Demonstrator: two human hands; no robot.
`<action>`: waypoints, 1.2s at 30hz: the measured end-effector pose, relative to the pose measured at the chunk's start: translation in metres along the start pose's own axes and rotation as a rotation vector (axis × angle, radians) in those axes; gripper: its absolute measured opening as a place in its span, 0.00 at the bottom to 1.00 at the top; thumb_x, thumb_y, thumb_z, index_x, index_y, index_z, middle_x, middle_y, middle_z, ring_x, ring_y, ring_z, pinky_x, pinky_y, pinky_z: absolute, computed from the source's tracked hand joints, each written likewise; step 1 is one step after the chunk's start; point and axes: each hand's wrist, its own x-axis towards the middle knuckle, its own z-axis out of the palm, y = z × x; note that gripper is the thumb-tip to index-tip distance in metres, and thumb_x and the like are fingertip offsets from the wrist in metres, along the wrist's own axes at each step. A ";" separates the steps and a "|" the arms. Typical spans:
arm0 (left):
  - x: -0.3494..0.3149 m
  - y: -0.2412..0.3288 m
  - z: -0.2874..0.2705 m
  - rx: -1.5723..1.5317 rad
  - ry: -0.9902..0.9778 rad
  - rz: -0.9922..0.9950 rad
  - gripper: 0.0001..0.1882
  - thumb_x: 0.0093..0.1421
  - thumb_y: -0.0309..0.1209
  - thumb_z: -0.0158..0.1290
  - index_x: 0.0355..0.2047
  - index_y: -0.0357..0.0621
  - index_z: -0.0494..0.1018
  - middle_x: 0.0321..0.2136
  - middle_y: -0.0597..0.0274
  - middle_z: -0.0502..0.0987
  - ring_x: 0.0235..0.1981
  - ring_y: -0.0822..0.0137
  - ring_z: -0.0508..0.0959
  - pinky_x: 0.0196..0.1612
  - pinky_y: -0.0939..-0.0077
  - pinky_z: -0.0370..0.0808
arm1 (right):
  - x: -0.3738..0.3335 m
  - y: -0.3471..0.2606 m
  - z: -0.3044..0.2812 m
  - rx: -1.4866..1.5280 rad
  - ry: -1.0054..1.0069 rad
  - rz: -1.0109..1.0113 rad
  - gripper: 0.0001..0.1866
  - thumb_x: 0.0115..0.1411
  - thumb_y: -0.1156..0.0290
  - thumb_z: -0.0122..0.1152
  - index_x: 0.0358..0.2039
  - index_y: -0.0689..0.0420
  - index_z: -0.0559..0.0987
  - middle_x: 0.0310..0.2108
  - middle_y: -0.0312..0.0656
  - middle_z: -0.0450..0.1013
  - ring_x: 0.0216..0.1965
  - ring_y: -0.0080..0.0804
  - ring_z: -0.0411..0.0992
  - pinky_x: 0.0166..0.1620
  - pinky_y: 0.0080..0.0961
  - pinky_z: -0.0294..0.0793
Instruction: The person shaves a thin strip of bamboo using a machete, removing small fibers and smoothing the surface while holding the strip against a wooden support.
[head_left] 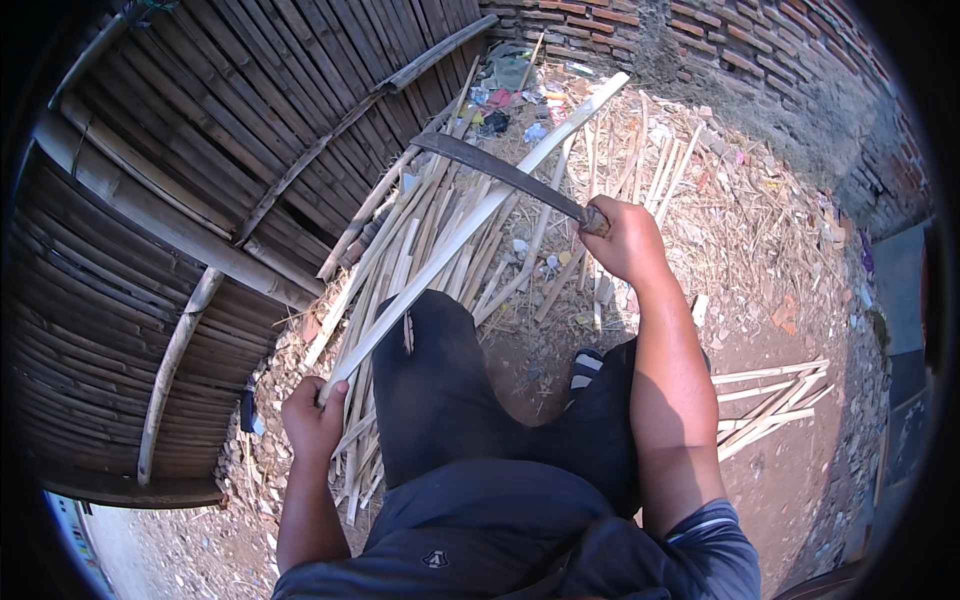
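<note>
A long pale bamboo strip (455, 240) slants from my lower left up to the far right, passing over my left knee. Its near end is gripped in my left hand (313, 415), the fingers closed round it. My right hand (627, 240) is wrapped round the wooden handle of a sickle (500, 172). The sickle's dark, curved blade points to the left and crosses the strip, its tip lying beyond the strip on the left side. From this view I cannot tell whether the blade is pressed into the strip or only rests against it.
Many cut bamboo strips (400, 270) lie piled at the left, and a smaller bunch (770, 400) lies at the right. A slatted bamboo wall (250, 110) stands at the left, a brick wall (740, 50) at the back. Rubbish and shavings litter the ground.
</note>
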 end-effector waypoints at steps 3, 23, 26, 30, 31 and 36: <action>0.001 0.003 0.007 -0.086 -0.013 0.008 0.24 0.64 0.48 0.66 0.27 0.38 0.75 0.14 0.58 0.72 0.17 0.68 0.70 0.24 0.68 0.69 | -0.008 -0.023 0.014 0.049 -0.095 -0.201 0.19 0.50 0.65 0.73 0.42 0.54 0.83 0.34 0.51 0.80 0.40 0.55 0.80 0.44 0.46 0.79; 0.011 -0.007 0.016 -0.135 0.003 -0.005 0.24 0.65 0.47 0.66 0.27 0.37 0.75 0.15 0.60 0.71 0.18 0.69 0.67 0.24 0.69 0.66 | -0.010 -0.028 0.023 0.118 -0.144 -0.408 0.14 0.49 0.65 0.74 0.35 0.55 0.82 0.27 0.50 0.77 0.34 0.55 0.78 0.38 0.46 0.75; 0.012 -0.006 0.014 -0.116 -0.015 0.002 0.24 0.65 0.47 0.66 0.26 0.37 0.75 0.14 0.62 0.71 0.18 0.71 0.67 0.24 0.70 0.65 | -0.017 -0.050 0.025 0.063 -0.207 -0.483 0.14 0.47 0.66 0.73 0.32 0.55 0.79 0.25 0.49 0.75 0.34 0.54 0.78 0.37 0.48 0.75; 0.011 -0.015 0.012 -0.134 -0.034 -0.054 0.25 0.65 0.47 0.65 0.26 0.37 0.75 0.14 0.62 0.71 0.18 0.72 0.67 0.24 0.70 0.66 | -0.005 -0.016 0.018 0.096 -0.129 -0.287 0.14 0.51 0.64 0.73 0.36 0.55 0.81 0.28 0.51 0.78 0.33 0.55 0.78 0.37 0.44 0.76; 0.011 -0.019 0.012 -0.162 -0.041 -0.084 0.25 0.65 0.48 0.65 0.26 0.37 0.75 0.14 0.62 0.71 0.18 0.71 0.67 0.24 0.70 0.66 | -0.002 -0.008 0.014 0.095 -0.120 -0.166 0.14 0.51 0.64 0.72 0.38 0.54 0.82 0.29 0.51 0.79 0.34 0.55 0.79 0.38 0.45 0.77; 0.007 -0.021 0.016 -0.072 -0.005 -0.075 0.26 0.65 0.49 0.65 0.26 0.37 0.76 0.15 0.58 0.72 0.18 0.68 0.69 0.25 0.68 0.68 | 0.005 0.009 0.003 0.041 -0.075 0.125 0.16 0.54 0.62 0.71 0.42 0.53 0.83 0.32 0.52 0.80 0.38 0.55 0.80 0.43 0.47 0.79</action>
